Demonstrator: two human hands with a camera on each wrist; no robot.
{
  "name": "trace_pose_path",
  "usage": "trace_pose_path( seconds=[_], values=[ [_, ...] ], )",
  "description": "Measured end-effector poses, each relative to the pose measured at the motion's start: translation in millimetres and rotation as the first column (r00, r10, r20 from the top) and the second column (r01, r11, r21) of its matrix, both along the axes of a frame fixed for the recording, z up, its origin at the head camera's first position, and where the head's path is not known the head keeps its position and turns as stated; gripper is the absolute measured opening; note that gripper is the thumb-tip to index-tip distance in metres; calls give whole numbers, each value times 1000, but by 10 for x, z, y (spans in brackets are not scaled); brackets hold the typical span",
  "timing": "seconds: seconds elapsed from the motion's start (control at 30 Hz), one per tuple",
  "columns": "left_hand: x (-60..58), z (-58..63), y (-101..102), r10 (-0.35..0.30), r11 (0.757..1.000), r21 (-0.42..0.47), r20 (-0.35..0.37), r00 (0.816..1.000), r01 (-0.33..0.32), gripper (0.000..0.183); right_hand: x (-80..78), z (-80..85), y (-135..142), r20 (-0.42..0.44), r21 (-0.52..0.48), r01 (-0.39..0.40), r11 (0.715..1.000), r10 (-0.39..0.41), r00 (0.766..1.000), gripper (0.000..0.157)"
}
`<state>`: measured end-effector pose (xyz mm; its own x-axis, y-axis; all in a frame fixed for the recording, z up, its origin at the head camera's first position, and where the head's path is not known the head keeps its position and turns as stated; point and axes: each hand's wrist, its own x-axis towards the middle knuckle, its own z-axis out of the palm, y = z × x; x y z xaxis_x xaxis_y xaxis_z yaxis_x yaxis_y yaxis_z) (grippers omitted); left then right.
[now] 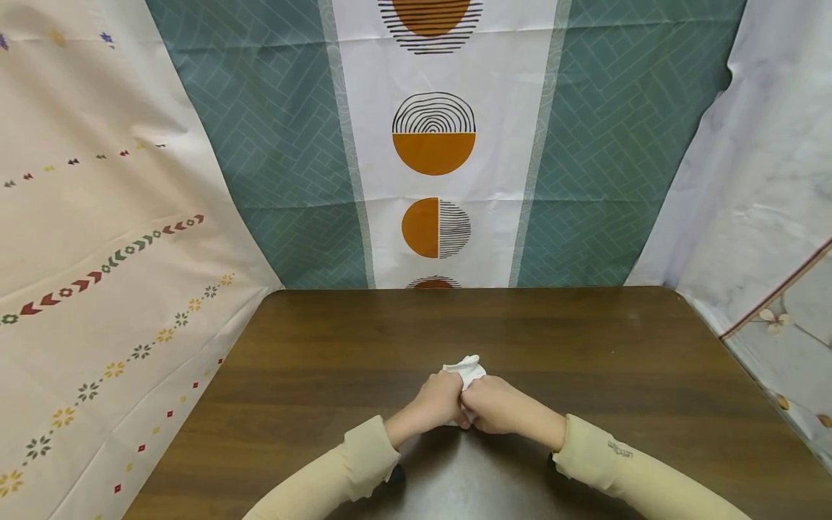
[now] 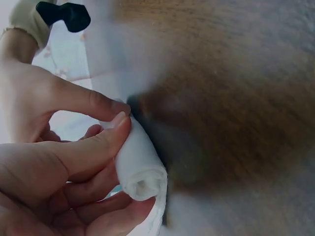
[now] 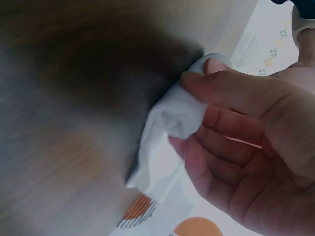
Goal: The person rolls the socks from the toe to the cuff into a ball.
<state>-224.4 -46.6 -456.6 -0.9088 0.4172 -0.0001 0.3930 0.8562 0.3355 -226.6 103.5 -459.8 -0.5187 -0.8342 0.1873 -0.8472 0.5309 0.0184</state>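
Head view: white cloth (image 1: 466, 369) partly hidden, left sleeve (image 1: 328, 473) cropped.

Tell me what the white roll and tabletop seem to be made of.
White roll: soft, matte fabric, judging by its curled layers and loose folds; the exact fibre is unclear. Tabletop: brown wood or wood-look laminate, judging by its streaked grain, with a slight sheen.

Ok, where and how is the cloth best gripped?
The cloth is likely best pinched by its rolled part, coming from left and right: there it forms a tube, while beyond the left hand and right hand a loose flap shows.
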Motion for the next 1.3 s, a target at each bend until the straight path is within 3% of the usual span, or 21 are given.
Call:
trace_pose_path(
  seconds=[0.17, 0.33, 0.5, 0.83, 1.0, 1.13, 1.3],
  values=[
    [8, -2, -35, -14, 1000, 7, -17, 1000, 14, 37, 10, 31, -29, -46, 22, -9, 1000, 10, 999, 26],
    [26, -13, -88, -29, 997, 73, 26, 999, 27, 36, -17, 44, -40, -3, 56, 4, 998, -4, 1000, 28],
    [51, 0, -116, -36, 994, 101, 14, 999, 34, 31, -51, 69, -84, 54, 69, 15, 997, -19, 998, 30],
    [129, 39, -103, 26, 1000, -15, -66, 997, -27, 38, -69, 99, -120, 131, 102, 46, 994, -59, 990, 31],
    [166, 24, -100, 4, 1000, -23, -101, 995, -6, 29, -145, 90, -106, 178, 102, 15, 995, -33, 984, 30],
    [167, 5, -106, -13, 999, 39, -61, 998, 15, 28, -220, 91, -97, 276, 110, -2, 994, -28, 961, 26],
    [156, -10, -92, -30, 999, 24, -87, 996, 32, 27, -271, 130, -88, 421, 122, 54, 991, -101, 902, 20]
  ],
)
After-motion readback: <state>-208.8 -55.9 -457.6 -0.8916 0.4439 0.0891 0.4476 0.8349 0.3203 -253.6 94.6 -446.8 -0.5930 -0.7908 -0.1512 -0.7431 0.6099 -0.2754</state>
